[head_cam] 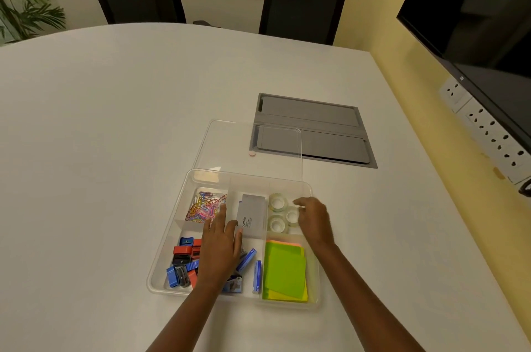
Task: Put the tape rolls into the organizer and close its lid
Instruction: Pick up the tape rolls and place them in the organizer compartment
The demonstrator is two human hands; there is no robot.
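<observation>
Over the clear plastic organizer [172, 236], the right hand [313, 219], loosely curled and empty, hovers at three light, slick clear tape rolls [277, 202], the left hand [221, 248] lies flat and open, and the thin, flexible transparent lid [227, 144] is best lifted by its edges.

left hand [221, 248] covers middle compartment items; right hand [314, 221] hides part of one tape roll [291, 215]; forearms cut off at bottom edge.

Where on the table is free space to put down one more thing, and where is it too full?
Free: the wide bare table left of the organizer, and the strip between the organizer and the right table edge. Crowded: behind the organizer, where the clear lid lies beside the grey floor-box panel. The organizer's compartments are mostly filled.
</observation>
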